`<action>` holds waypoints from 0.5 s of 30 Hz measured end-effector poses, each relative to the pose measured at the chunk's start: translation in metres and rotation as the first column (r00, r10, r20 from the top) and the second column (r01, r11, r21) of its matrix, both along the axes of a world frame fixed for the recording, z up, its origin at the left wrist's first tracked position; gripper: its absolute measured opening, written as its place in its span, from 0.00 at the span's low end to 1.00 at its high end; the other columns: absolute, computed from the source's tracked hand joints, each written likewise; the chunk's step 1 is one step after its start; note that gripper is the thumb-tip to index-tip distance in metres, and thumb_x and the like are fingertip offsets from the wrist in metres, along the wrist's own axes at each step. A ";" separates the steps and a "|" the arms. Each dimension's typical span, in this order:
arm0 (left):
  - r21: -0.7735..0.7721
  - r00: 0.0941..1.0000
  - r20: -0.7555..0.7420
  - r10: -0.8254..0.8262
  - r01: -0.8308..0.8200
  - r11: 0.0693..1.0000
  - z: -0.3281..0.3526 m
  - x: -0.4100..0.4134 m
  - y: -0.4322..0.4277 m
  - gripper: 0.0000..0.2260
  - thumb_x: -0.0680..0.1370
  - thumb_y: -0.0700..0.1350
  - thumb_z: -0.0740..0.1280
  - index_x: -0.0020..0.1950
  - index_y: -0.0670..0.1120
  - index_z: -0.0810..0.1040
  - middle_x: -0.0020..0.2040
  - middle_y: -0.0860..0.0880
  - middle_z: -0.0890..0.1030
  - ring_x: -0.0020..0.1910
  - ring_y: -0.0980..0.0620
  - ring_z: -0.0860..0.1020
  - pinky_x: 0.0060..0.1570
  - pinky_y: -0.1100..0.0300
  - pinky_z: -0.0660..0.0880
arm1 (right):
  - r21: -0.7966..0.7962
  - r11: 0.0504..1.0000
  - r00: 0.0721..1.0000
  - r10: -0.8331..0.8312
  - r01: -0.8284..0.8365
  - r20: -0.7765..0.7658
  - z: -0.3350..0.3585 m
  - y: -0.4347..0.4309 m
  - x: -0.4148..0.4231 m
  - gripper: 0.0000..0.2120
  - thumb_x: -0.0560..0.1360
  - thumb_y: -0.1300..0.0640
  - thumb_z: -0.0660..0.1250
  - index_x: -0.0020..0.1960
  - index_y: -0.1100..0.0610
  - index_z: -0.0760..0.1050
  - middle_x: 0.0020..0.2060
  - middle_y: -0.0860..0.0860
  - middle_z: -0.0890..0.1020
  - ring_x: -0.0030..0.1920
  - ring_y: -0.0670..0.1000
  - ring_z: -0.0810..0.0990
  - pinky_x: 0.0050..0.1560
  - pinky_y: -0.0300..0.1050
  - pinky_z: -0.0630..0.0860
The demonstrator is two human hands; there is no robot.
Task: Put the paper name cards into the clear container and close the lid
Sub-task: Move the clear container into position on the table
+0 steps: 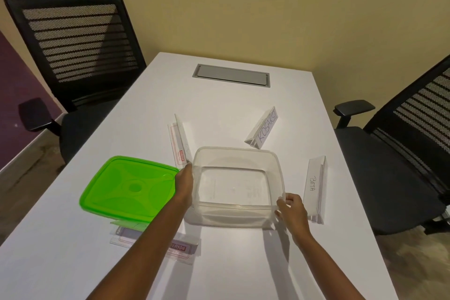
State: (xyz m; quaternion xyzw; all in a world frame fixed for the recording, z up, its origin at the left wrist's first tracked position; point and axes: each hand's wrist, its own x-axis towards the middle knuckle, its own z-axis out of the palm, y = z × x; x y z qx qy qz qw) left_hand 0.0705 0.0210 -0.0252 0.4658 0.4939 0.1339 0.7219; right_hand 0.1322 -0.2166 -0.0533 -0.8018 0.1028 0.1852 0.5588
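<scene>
A clear square container stands open and empty on the white table. My left hand rests against its left wall, and my right hand grips its near right corner. The green lid lies flat to the left of the container. Several folded name cards stand around it: one marked KOSAKSI behind right, one marked BETA on the right, one behind left, and one near the front, partly under my left forearm.
A grey cable hatch is set into the far part of the table. Black mesh office chairs stand at the left and right sides. A yellow wall is behind the table.
</scene>
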 end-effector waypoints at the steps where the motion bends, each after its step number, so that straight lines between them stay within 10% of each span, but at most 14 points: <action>1: 0.016 1.000 0.003 -0.012 0.012 1.000 -0.001 0.000 0.000 0.20 0.80 0.44 0.57 0.68 0.33 0.70 0.48 0.40 0.78 0.44 0.48 0.71 0.48 0.54 0.72 | -0.004 1.000 1.000 0.004 -0.004 0.005 0.000 0.000 0.000 0.07 0.77 0.62 0.62 0.54 0.58 0.68 0.52 0.53 0.73 0.35 0.43 0.76 0.58 0.57 0.77; 4: 0.074 0.999 -0.004 -0.044 0.045 0.996 -0.001 -0.003 -0.001 0.20 0.81 0.47 0.56 0.69 0.36 0.70 0.67 0.37 0.74 0.61 0.44 0.74 0.68 0.48 0.68 | -0.013 1.000 1.000 0.018 -0.018 0.021 -0.001 0.000 -0.003 0.13 0.78 0.60 0.61 0.61 0.61 0.68 0.53 0.53 0.73 0.36 0.45 0.76 0.61 0.57 0.76; 15: 0.530 0.980 -0.187 -0.062 0.154 0.834 -0.010 -0.066 0.001 0.16 0.81 0.40 0.56 0.66 0.37 0.73 0.67 0.38 0.75 0.65 0.41 0.73 0.63 0.52 0.70 | 0.053 0.998 0.998 -0.013 0.016 -0.061 -0.027 0.004 -0.076 0.17 0.81 0.51 0.54 0.63 0.60 0.68 0.50 0.58 0.75 0.50 0.57 0.75 0.52 0.53 0.74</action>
